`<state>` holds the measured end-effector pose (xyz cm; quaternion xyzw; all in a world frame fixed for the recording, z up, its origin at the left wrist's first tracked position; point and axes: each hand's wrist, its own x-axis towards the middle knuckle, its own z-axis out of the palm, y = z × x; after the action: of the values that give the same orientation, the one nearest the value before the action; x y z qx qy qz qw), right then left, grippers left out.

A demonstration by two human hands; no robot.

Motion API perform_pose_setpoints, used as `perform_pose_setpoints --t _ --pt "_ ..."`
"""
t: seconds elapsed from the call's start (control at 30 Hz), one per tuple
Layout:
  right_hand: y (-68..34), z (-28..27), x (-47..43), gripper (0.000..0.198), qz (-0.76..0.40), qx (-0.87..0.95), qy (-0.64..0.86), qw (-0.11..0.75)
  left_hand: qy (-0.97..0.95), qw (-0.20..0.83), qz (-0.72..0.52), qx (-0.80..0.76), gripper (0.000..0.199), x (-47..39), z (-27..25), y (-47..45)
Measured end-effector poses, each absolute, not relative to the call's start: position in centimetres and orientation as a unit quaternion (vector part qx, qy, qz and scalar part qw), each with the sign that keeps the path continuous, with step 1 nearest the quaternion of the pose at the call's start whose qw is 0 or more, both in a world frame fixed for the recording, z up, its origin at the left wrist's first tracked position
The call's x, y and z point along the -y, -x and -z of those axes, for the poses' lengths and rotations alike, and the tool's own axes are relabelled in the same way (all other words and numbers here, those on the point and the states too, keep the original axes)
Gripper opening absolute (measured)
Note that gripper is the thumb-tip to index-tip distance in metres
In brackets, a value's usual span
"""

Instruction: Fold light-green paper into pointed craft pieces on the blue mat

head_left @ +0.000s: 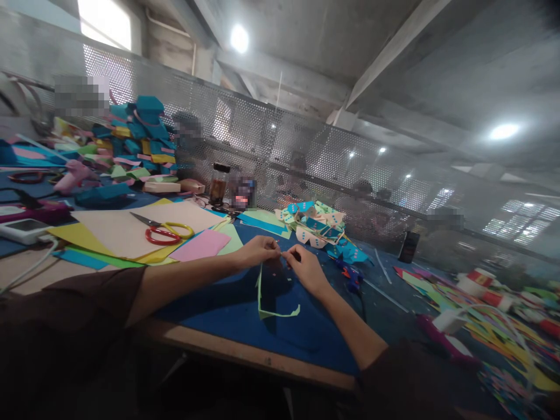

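Observation:
My left hand [261, 252] is closed in a pinch above the blue table mat [227, 315]. From beneath its fingers hangs a narrow, folded pale green paper strip [259, 297], bent at its lower end toward the right. Fingertip to fingertip with it, my right hand [306, 269] is also pinched closed; whatever it grips is too small to make out. Tiny paper bits lie on the mat below the hands. Left of my left hand, scissors [163, 238] with red and yellow handles rest on coloured paper sheets [105, 224].
Folded paper pieces with dots [317, 221] are heaped behind my hands, beside a blue glue gun [352, 277]. A lidded jar [219, 185] stands at the back. Blue paper shapes [149, 128] pile up far left; paper strips [503, 332] and cups [479, 283] lie right.

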<state>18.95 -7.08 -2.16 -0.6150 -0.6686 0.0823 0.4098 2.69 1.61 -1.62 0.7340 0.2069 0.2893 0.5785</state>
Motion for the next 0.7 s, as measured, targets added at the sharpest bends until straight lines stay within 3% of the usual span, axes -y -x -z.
perform_pose_setpoints --t 0.7 --pt "-18.85 2.37 6.94 0.014 -0.079 0.676 0.605 0.413 -0.737 0.564 -0.301 -0.221 0.009 -1.95 1.92 -2.86"
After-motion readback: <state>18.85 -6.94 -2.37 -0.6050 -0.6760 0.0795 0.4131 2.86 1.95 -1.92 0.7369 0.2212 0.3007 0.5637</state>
